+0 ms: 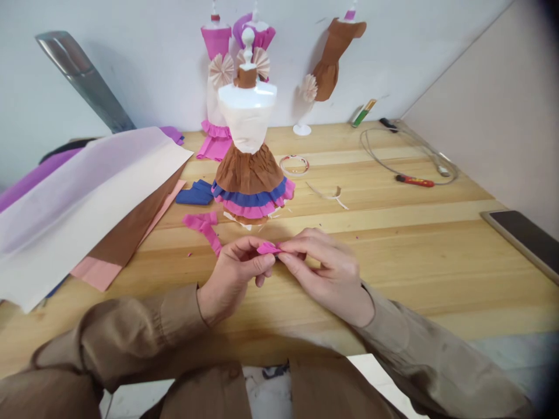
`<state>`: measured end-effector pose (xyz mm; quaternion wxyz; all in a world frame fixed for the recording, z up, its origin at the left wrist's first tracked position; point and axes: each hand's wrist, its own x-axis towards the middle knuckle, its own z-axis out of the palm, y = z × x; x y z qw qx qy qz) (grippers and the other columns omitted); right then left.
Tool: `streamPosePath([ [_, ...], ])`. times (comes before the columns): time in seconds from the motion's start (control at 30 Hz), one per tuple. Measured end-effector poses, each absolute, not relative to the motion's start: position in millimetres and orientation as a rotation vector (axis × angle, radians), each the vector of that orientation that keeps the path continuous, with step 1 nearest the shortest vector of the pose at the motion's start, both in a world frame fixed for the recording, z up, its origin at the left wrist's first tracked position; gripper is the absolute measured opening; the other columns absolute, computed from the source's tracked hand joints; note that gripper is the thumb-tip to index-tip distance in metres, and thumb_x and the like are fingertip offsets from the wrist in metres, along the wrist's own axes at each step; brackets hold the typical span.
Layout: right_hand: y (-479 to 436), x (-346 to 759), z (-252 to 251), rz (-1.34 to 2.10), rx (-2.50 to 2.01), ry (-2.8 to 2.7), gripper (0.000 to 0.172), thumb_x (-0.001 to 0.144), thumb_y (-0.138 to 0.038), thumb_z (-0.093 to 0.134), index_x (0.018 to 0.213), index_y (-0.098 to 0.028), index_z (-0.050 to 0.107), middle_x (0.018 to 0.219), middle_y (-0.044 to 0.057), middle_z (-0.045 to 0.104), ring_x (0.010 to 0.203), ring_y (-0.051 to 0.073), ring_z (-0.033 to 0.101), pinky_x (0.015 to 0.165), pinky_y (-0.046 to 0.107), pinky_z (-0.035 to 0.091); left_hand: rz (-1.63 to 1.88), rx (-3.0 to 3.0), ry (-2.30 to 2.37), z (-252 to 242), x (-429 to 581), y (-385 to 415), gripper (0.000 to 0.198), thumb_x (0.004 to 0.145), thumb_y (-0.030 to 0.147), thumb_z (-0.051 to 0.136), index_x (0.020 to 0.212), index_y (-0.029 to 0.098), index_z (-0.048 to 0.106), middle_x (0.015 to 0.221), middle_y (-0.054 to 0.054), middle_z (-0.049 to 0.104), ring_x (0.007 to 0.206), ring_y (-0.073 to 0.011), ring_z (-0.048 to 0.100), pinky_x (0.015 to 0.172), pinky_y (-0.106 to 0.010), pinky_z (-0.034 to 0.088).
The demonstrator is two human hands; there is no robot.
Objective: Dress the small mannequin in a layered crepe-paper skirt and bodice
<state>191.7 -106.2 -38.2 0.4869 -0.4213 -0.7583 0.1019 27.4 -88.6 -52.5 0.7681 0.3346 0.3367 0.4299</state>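
Note:
A small piece of pink crepe paper (268,248) is pinched between the fingertips of both hands, just above the wooden table. My left hand (236,270) grips its left side between thumb and forefinger. From the right, my right hand (325,267) pinches the other end with thumb and fingers. A pink crepe strip (204,227) lies beside my left hand, its lower end partly hidden by that hand. Behind the hands stands a white mini dress form (247,113) with a brown collar and a layered skirt (251,177) of brown, blue and pink crepe.
Large crepe sheets (100,198) are stacked at left, near a folded blue piece (195,192). Other dressed forms (216,41) stand behind. A ring (294,165), paper scraps (329,195), a cable with a red handle (414,181), a glue tube (364,113) and a phone (526,235) lie rightward.

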Motion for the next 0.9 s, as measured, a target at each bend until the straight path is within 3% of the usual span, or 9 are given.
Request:
streamPosePath([
  [0.43,-106.7,191.7,-38.7,0.252,-1.019,-1.827,0.01,0.087,-0.014,0.065,0.095,-0.018,0.07,0.064,-0.001,0.063,0.059,0.013,0.058,0.058,0.029,0.047,0.943,0.732,0.697,-51.6,28.3,-88.1,0.02,0.066,0.026,0.086,0.067,0.015,0.07,0.051,0.004,0.058,0.046,-0.005,0.047,0.042,-0.014,0.037],
  [0.6,-108.6,191.7,-35.1,0.293,-1.102,-1.84,0.004,0.088,-0.016,0.064,0.086,-0.018,0.067,0.064,-0.001,0.061,0.059,0.012,0.057,0.057,0.028,0.046,0.942,0.747,0.723,-51.6,27.7,-87.7,0.02,0.065,0.028,0.086,0.07,0.015,0.071,0.052,0.003,0.059,0.047,-0.0053,0.047,0.041,-0.015,0.036],
  [0.73,-108.7,191.9,-34.1,0.347,-1.095,-1.846,0.014,0.089,-0.015,0.062,0.075,-0.018,0.062,0.062,-0.001,0.059,0.057,0.012,0.054,0.056,0.028,0.044,0.939,0.746,0.752,-51.1,28.6,-87.7,0.024,0.062,0.029,0.088,0.07,0.015,0.07,0.051,0.004,0.057,0.046,-0.005,0.046,0.042,-0.016,0.036],
  [0.9,-108.6,192.8,-35.9,0.333,-1.03,-1.887,0.012,0.089,-0.011,0.061,0.079,-0.018,0.062,0.069,0.002,0.063,0.064,0.013,0.057,0.06,0.029,0.046,0.936,0.736,0.758,-51.0,29.3,-87.3,0.024,0.061,0.028,0.088,0.069,0.015,0.069,0.054,0.003,0.06,0.046,-0.0053,0.047,0.041,-0.016,0.036],
])
